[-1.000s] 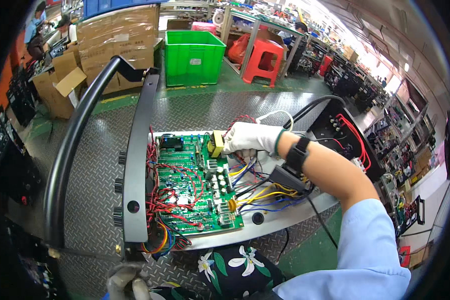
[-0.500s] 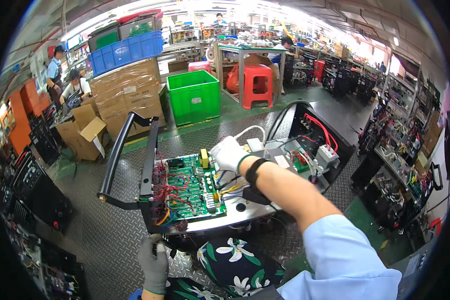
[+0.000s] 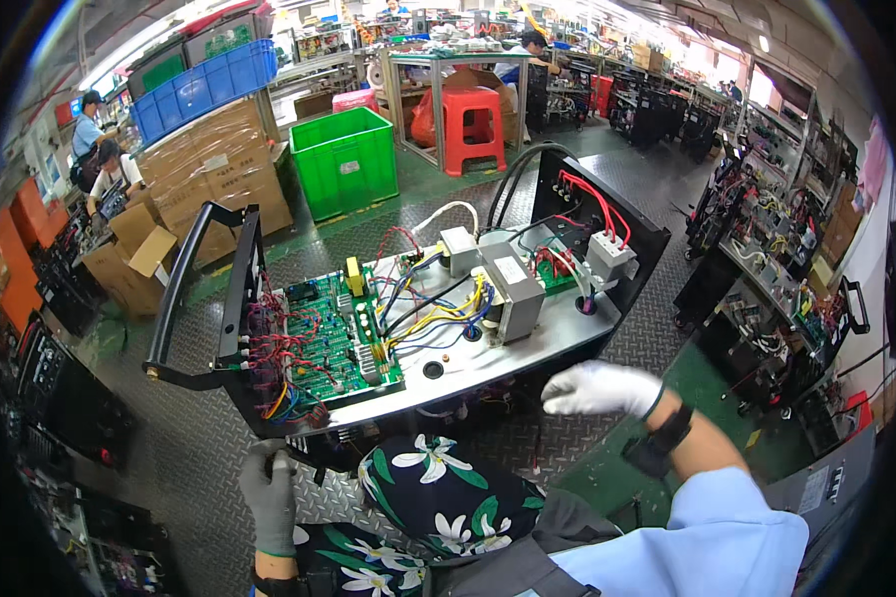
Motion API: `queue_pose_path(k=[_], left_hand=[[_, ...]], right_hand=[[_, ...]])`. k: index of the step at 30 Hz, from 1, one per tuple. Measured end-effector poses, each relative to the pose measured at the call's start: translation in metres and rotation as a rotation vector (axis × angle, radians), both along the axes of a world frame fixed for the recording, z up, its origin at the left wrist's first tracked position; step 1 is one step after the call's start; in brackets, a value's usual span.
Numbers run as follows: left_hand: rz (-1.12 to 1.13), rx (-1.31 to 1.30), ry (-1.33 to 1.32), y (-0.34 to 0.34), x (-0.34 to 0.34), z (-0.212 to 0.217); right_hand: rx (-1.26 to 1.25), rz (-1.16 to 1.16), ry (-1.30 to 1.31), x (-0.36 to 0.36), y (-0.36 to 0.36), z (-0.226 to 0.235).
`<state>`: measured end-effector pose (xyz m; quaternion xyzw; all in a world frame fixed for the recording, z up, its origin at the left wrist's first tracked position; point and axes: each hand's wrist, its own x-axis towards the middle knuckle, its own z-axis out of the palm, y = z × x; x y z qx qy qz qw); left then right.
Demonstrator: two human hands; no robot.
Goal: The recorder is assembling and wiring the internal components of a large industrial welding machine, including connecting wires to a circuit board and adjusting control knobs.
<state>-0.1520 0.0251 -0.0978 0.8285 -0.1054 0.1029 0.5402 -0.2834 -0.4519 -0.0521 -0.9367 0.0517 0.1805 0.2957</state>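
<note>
Hovering near open chassis [image 3: 468, 373]: white-gloved right hand [image 3: 602, 389]

Left hand [image 3: 270, 495] gloved grey; right hand [image 3: 602, 389] gloved white. Circuit board [image 3: 331, 345], left of centre: green. Bin [image 3: 344, 171], upper left: bright green. Stool [image 3: 473, 100], top: red. Lap cloth [image 3: 438, 488], bottom: black, white-green floral.

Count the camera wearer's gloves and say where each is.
2: grey glove on the left hand, by the near left corner of the chassis; white glove on the right hand, by its near right corner.
</note>
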Motion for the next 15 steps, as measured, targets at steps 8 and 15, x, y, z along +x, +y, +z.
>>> queue_pose_path(k=[8, 15], left_hand=[[-0.112, 0.128, -0.051, -0.014, -0.01, 0.008], [-0.219, 0.291, -0.069, -0.056, -0.061, 0.043]], right_hand=[[1.155, -0.782, 0.194, -0.049, 0.039, -0.244], [-0.367, -0.021, -0.218, -0.091, 0.041, -0.012]])
